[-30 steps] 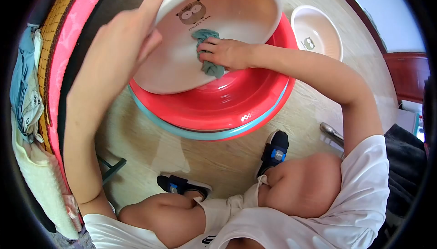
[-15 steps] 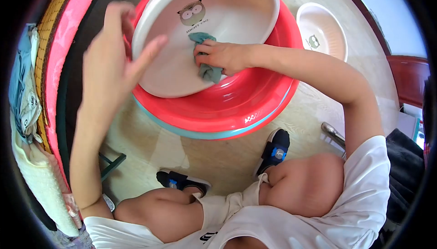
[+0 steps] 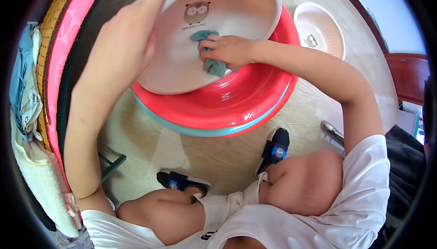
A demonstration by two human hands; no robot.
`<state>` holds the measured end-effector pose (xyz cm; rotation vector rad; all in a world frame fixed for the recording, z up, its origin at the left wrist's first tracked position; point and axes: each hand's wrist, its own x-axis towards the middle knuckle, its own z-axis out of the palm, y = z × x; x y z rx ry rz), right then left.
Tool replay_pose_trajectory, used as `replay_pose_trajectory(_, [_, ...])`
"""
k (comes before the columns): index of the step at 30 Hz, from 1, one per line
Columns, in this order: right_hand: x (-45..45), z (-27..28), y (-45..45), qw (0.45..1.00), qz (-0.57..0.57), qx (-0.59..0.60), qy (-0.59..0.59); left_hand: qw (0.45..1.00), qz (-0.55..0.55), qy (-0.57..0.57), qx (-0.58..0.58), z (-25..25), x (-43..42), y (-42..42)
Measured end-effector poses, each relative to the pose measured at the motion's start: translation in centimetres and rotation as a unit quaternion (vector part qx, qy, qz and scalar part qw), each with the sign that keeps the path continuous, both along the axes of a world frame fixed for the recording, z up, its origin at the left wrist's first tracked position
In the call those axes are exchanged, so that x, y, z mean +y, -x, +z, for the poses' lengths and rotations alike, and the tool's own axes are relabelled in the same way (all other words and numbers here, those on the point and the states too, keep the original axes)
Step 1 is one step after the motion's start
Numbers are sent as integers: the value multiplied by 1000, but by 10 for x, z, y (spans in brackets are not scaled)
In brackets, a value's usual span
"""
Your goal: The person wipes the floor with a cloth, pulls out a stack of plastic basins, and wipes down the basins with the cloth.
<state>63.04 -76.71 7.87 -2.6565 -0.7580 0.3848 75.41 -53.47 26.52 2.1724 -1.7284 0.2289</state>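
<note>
Pale floor (image 3: 223,155) beneath basins (image 3: 205,114) and shoes (image 3: 276,145)

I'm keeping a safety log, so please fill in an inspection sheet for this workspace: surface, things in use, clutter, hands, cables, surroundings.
Surface: pale wood-look floor.
Things in use: white basin with an owl print, tilted over a red basin; teal cloth inside the white one.
Clutter: smaller basin on the floor; blue fabric and pale towel at left.
Hands: left hand at the white basin's rim, grip partly hidden; right hand gripping the cloth.
Cables: nothing seen.
Surroundings: reddish-brown furniture at right.
</note>
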Motion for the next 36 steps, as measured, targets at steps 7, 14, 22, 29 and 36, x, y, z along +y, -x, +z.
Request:
replay_pose_trajectory(7, [-22,16,12,989,-41,39,135,991,-49,-99,-81,25,-30,-14])
replay_pose_trajectory(14, [-24,9,7,991,-47,42,119,998,40,-8,50,-4,2,-24])
replay_pose_trajectory(22, [0,0,0,988,-20,21,153,955,85,59,279,-71,43,-2])
replay_pose_trajectory(29, [37,3,-4,995,-11,-14,102,1000,-11,2,28,-12,9,-19])
replay_pose_trajectory(36, [-11,21,17,992,-11,19,125,967,85,-232,60,59,-36,13])
